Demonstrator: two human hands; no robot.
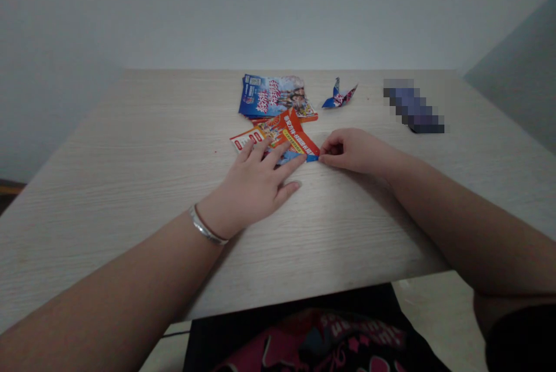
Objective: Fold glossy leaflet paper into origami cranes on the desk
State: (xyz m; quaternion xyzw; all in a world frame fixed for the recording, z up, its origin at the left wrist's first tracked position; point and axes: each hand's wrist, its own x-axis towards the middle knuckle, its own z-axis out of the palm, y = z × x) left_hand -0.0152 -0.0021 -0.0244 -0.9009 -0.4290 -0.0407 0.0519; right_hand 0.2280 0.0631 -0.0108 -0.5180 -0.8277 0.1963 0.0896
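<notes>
Under the spread fingers of my left hand [256, 181] lies an orange printed leaflet [292, 127], pressed flat on the table. Its lower right side runs out to a narrow blue tip. My right hand [354, 150] pinches that tip between thumb and fingers. White panels with red labels show at the leaflet's left end, partly covered by my left fingers. Just behind it sits a stack of blue printed leaflets [269, 97], which the orange one touches or slightly overlaps. A silver bangle [206, 227] circles my left wrist.
A small folded paper figure [339, 95], blue and red with upright points, stands right of the stack. Farther right a blurred-out dark, flat object [417, 108] lies on the pale wood-grain table [152, 128]. A wall [278, 13] rises behind the table's far edge.
</notes>
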